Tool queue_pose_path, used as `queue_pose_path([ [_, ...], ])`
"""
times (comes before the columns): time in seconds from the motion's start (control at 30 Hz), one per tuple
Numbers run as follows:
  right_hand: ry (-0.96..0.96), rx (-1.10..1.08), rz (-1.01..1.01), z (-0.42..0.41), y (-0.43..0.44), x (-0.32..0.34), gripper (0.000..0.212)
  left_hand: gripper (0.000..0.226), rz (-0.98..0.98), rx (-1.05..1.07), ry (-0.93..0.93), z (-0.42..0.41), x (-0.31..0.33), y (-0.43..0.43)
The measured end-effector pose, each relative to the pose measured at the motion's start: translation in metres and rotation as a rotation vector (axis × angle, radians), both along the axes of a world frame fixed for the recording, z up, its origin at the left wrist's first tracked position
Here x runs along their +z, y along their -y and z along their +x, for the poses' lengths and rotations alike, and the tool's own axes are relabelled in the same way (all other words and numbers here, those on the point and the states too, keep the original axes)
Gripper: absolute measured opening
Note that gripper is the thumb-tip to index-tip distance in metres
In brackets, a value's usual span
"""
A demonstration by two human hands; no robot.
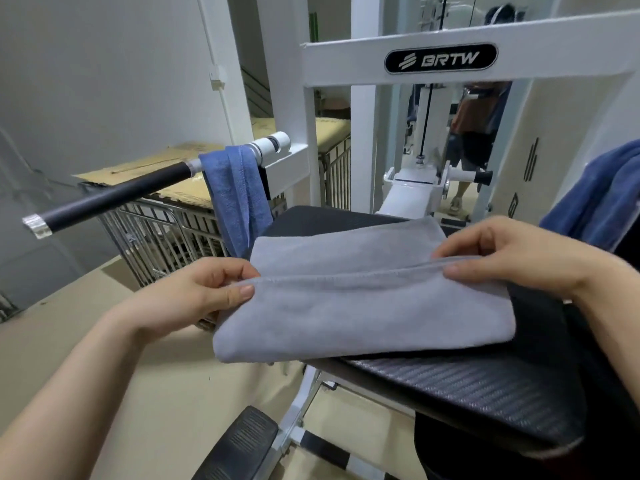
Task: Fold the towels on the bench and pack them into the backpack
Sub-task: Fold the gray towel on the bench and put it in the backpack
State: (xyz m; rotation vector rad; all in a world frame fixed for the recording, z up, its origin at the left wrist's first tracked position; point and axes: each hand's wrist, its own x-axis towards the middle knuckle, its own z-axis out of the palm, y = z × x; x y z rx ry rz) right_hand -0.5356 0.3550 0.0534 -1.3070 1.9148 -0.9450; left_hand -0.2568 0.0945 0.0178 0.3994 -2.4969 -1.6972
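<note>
A grey towel (363, 306) lies folded on the black padded bench seat (485, 386). My left hand (204, 292) pinches the left end of its upper folded edge between thumb and fingers. My right hand (512, 254) pinches the right end of the same edge. A blue towel (235, 199) hangs over the machine's left handle bar (114, 199). Another blue towel (602, 199) hangs at the right edge of the view. No backpack is in sight.
The white frame of a gym machine (440, 60) rises behind the bench. A metal cage cart with cardboard on top (166, 216) stands at the left. A black footplate (239, 445) sits low on the floor. A person stands behind the machine (474, 126).
</note>
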Motion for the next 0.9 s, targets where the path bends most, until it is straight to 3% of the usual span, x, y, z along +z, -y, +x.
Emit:
queue_pose_path([
  [0.1, -0.042, -0.239, -0.097, -0.024, 0.031, -0.006, 0.011, 0.041, -0.079, 0.214, -0.052, -0.027, 0.008, 0.020],
  [0.17, -0.209, -0.326, -0.101, -0.033, 0.056, -0.011, 0.011, 0.020, -0.187, 0.347, -0.029, -0.051, 0.007, 0.035],
  [0.3, -0.563, -0.367, -0.032, -0.045, 0.090, -0.030, 0.012, 0.014, -0.645, 0.486, 0.155, -0.092, -0.007, 0.050],
  [0.37, -0.625, -0.396, -0.027, -0.050, 0.095, -0.039, 0.015, 0.015, -0.731, 0.546, 0.155, -0.099, -0.015, 0.052],
  [0.57, -0.681, -0.365, 0.002, -0.058, 0.104, -0.045, 0.019, 0.020, -0.863, 0.674, 0.021, -0.100, -0.032, 0.044],
  [0.77, -0.714, -0.394, 0.034, -0.058, 0.108, -0.048, 0.022, 0.018, -0.826, 0.744, 0.035, -0.104, -0.035, 0.044],
  [0.9, -0.552, -0.404, 0.020, -0.062, 0.096, -0.039, 0.036, 0.022, -0.989, 0.724, 0.101, -0.101, -0.041, 0.042],
])
